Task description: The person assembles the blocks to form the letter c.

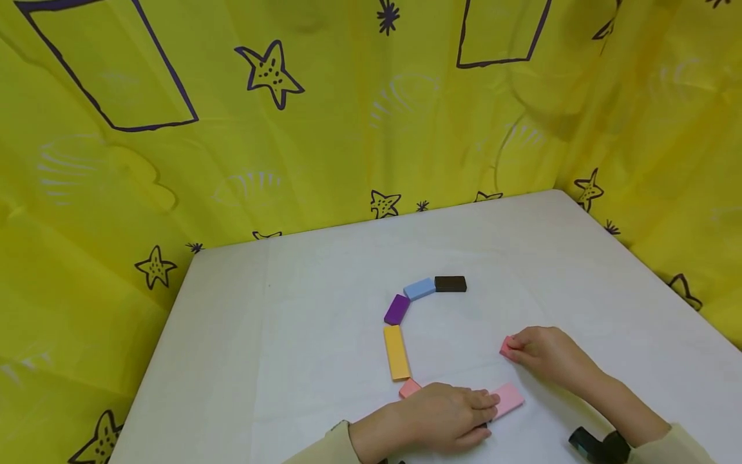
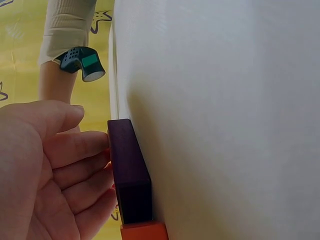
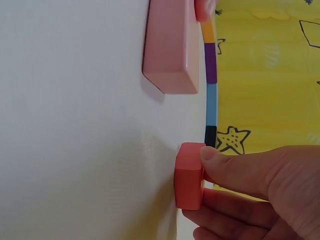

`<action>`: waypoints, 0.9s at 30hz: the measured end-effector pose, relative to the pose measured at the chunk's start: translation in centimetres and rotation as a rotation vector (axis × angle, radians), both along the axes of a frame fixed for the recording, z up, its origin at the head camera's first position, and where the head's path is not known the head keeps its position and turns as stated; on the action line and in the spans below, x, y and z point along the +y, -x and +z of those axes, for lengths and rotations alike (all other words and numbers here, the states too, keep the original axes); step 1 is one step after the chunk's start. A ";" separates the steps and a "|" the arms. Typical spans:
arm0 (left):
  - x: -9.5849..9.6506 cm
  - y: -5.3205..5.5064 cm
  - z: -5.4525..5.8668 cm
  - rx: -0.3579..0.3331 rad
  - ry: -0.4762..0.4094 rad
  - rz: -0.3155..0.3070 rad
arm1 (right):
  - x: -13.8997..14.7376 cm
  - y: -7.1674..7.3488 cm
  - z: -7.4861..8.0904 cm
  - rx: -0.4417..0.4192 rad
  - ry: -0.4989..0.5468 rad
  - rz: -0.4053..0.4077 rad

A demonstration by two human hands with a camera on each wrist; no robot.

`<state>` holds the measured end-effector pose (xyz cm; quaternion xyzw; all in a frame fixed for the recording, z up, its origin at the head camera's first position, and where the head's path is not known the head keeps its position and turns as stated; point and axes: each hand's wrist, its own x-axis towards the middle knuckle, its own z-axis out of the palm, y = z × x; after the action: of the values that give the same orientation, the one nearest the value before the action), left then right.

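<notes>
My right hand (image 1: 547,353) pinches a small coral-red block (image 3: 188,185) between thumb and fingers, low over the white table. My left hand (image 1: 440,415) lies across the near end of a curved row of blocks, its fingers extended and fingertips at a pale pink block (image 1: 508,399). Under that hand, a dark purple block (image 2: 131,160) shows in the left wrist view, end to end with an orange block (image 2: 145,231). In the head view, the left hand mostly hides the dark block and partly covers a salmon-coloured block (image 1: 409,388).
The row curves on through a yellow block (image 1: 397,352), a purple block (image 1: 397,309), a light blue block (image 1: 420,289) and a black block (image 1: 450,284). A yellow patterned curtain (image 1: 324,142) hangs behind the white table (image 1: 313,309). Dark camera gear (image 1: 597,444) sits at the right wrist.
</notes>
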<state>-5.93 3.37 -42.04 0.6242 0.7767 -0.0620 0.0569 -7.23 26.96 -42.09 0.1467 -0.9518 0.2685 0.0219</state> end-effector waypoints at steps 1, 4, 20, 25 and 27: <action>0.0 0.0 0.0 0.001 -0.002 0.001 | 0.0 -0.1 0.0 -0.002 0.001 0.000; -0.1 0.0 -0.1 0.000 -0.009 0.007 | -0.1 -0.5 0.2 -0.010 0.009 0.009; -0.1 0.0 -0.1 0.001 -0.015 0.007 | 0.2 -2.1 0.1 0.058 -0.011 0.102; -0.2 -0.1 -0.1 0.016 -0.020 0.009 | 0.2 -2.5 0.1 0.056 -0.006 0.133; -0.1 -0.1 -0.1 0.019 -0.018 0.008 | 0.3 -2.6 0.1 0.042 -0.008 0.141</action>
<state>-5.86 3.23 -42.13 0.6210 0.7802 -0.0607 0.0444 -4.65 27.23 -41.97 0.2193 -0.9395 0.2623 0.0224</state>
